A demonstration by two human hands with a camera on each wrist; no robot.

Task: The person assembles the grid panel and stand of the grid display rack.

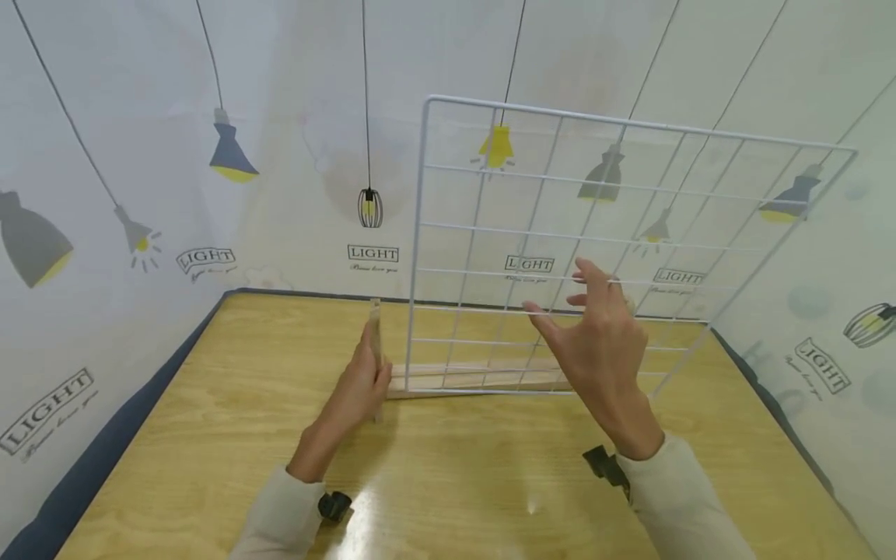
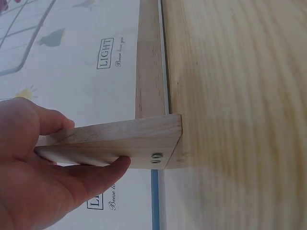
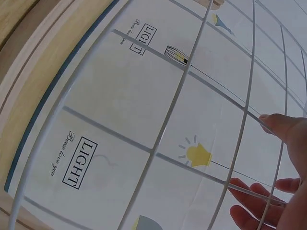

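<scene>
A white wire grid panel [image 1: 483,229] stands up in the middle of the head view, leaning, its lower edge by a pale wooden plank [image 1: 476,379] lying along the table. My right hand [image 1: 602,342] is at the grid, fingers curled through its openings; wires cross over the fingers [image 3: 249,201] and the thumb touches a wire in the right wrist view. My left hand [image 1: 360,381] grips a short upright wooden board [image 2: 115,139] between thumb and fingers. This end board meets the plank at a right angle and bears two screw heads [image 2: 156,158].
The wood-grain table [image 1: 231,435] has a dark blue edge band at the wall side. Behind it and at both sides hang pale sheets [image 1: 301,194] printed with lamps. Dark wrist camera mounts [image 1: 334,507] sit by the sleeves.
</scene>
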